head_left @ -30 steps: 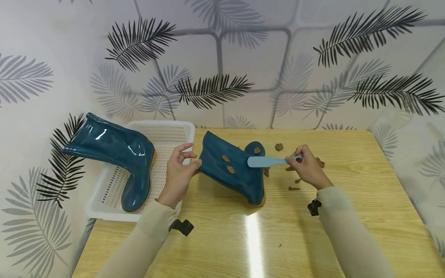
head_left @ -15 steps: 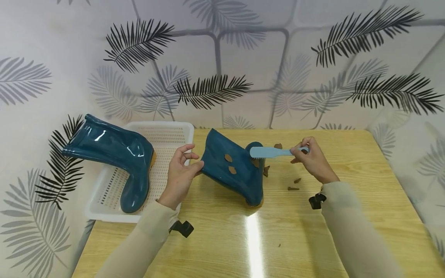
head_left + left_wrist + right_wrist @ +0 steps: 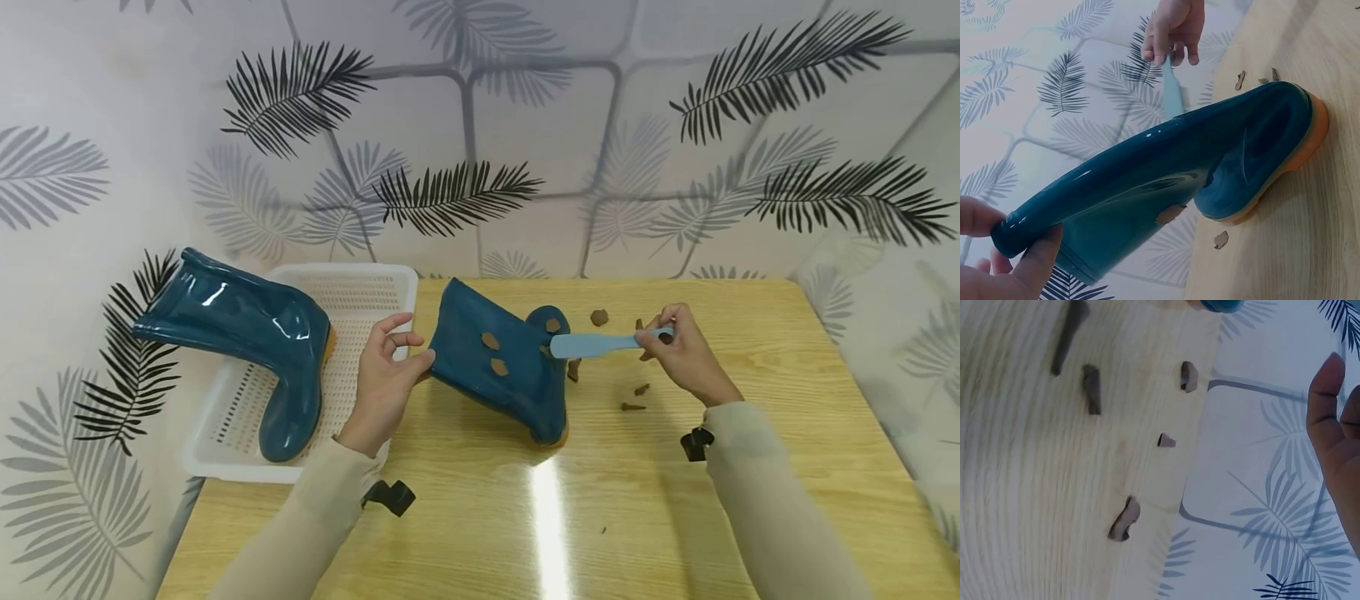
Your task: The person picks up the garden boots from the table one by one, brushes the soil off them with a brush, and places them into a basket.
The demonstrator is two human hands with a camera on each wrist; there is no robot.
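Note:
A dark teal rubber boot (image 3: 498, 367) with an orange sole lies on the wooden table (image 3: 570, 517), with brown clay patches (image 3: 490, 341) stuck to its shaft and toe. My left hand (image 3: 386, 375) grips the rim of the boot's shaft (image 3: 1022, 240) between thumb and fingers. My right hand (image 3: 678, 350) pinches the handle of a light blue spatula (image 3: 596, 343), whose blade tip touches the boot's toe. In the left wrist view the spatula (image 3: 1171, 87) reaches down onto the boot (image 3: 1185, 169).
A second teal boot (image 3: 247, 333) rests in a white perforated tray (image 3: 367, 287) at the left. Brown clay scraps (image 3: 633, 398) lie scattered on the table right of the boot, also as clay bits (image 3: 1124, 519) in the right wrist view. A leaf-patterned wall (image 3: 480, 125) backs the table.
The spatula lifted off the boot's side to above the toe, then came down with its tip against the toe. My right hand shifted slightly right. The left hand kept its hold.

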